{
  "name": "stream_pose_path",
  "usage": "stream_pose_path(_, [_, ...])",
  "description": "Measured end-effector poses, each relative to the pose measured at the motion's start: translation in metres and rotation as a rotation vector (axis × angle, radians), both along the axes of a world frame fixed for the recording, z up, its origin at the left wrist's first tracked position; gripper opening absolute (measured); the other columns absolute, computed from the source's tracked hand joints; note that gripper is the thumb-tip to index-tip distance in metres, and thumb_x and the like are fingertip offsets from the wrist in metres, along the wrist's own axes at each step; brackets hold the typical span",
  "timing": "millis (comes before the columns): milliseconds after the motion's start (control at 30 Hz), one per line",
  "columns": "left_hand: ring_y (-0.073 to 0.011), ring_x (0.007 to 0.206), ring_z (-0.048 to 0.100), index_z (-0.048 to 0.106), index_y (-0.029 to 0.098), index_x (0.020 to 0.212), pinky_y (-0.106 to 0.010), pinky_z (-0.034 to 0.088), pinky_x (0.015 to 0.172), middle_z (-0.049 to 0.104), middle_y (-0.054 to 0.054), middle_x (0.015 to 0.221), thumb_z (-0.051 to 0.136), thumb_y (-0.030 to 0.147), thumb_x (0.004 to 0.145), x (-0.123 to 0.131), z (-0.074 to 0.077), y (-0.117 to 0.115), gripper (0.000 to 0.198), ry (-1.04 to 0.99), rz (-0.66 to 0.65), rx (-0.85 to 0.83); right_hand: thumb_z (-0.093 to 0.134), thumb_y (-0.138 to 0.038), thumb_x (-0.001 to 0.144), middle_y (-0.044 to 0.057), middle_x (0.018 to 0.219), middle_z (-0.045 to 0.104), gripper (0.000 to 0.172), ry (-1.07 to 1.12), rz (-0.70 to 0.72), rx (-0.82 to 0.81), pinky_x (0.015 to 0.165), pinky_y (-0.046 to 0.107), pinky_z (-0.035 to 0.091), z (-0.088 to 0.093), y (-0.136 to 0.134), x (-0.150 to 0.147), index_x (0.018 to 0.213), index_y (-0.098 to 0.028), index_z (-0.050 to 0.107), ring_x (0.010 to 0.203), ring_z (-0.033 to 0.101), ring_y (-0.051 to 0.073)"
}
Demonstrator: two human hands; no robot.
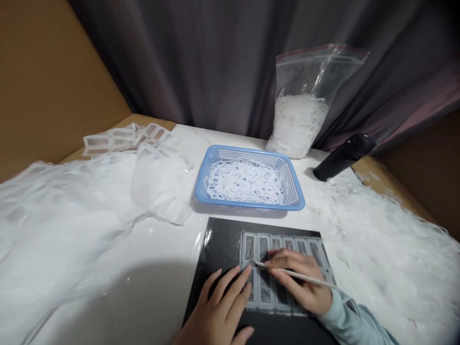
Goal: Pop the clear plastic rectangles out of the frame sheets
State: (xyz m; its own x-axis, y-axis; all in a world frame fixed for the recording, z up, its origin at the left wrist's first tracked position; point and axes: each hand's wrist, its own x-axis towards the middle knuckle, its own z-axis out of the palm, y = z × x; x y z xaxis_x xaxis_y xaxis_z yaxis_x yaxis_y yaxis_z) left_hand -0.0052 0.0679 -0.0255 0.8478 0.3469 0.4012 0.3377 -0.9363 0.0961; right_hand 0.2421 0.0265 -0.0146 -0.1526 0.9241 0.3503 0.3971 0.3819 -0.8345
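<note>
My right hand (300, 275) is closed round a slim pen-like tool (300, 276) with a white handle and a pointed dark metal tip. That tip touches a clear plastic sheet (266, 303) at the left end, between its two rows of long rectangular frames with whitish borders. Beneath the sheet lies a black mat (212, 249). With fingers stretched out, my left hand (223, 309) rests flat on the mat, its fingertips at the sheet's left edge, close to the tool's tip. Part of the sheet is hidden under my right hand.
Beyond the mat stands a blue basket (249, 207) of thin white frame pieces. A zip bag (300, 124) with similar pieces and a black cylinder (343, 157) are behind it. Piles of translucent sheets (72, 206) lie left, and a whitish heap (391, 249) lies right.
</note>
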Motion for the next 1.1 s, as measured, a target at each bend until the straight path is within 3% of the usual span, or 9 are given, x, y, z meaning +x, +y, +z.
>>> stream_pose_path(267, [-0.0196, 0.124, 0.051, 0.065, 0.019, 0.117, -0.034, 0.032, 0.105, 0.061, -0.003, 0.136, 0.053, 0.042, 0.096, 0.004, 0.003, 0.000, 0.033, 0.008, 0.035, -0.094, 0.059, -0.003, 0.090, 0.010, 0.096, 0.074, 0.028, -0.077, 0.073, 0.065, 0.095, 0.033, 0.057, 0.000, -0.001, 0.003, 0.115, -0.013, 0.068, 0.090, 0.069, 0.018])
stream_pose_path(600, [-0.0198, 0.124, 0.050, 0.065, 0.018, 0.115, -0.035, 0.027, 0.108, 0.062, -0.006, 0.134, 0.052, 0.038, 0.096, 0.006, 0.005, -0.002, 0.030, -0.009, 0.052, -0.125, 0.056, -0.003, 0.090, 0.011, 0.093, 0.072, 0.028, -0.195, 0.081, 0.132, 0.097, 0.037, 0.057, 0.000, -0.005, 0.000, 0.116, -0.011, 0.065, 0.089, 0.068, 0.019])
stream_pose_path(900, [-0.0214, 0.123, 0.052, 0.064, 0.020, 0.117, -0.034, 0.032, 0.103, 0.059, -0.007, 0.138, 0.055, 0.037, 0.094, 0.007, 0.007, -0.004, 0.030, -0.003, 0.081, -0.136, 0.055, -0.008, 0.093, 0.011, 0.093, 0.070, 0.025, -0.248, 0.076, 0.125, 0.094, 0.034, 0.058, 0.002, -0.004, 0.001, 0.116, -0.012, 0.065, 0.090, 0.069, 0.019])
stream_pose_path(1100, [-0.0210, 0.124, 0.051, 0.066, 0.020, 0.114, -0.037, 0.027, 0.104, 0.061, -0.008, 0.136, 0.048, 0.044, 0.098, 0.011, -0.002, -0.010, 0.034, -0.071, 0.121, -0.134, 0.054, -0.008, 0.094, 0.011, 0.095, 0.072, 0.027, -0.204, 0.093, 0.099, 0.095, 0.034, 0.057, 0.002, -0.003, 0.002, 0.118, -0.014, 0.064, 0.090, 0.069, 0.018])
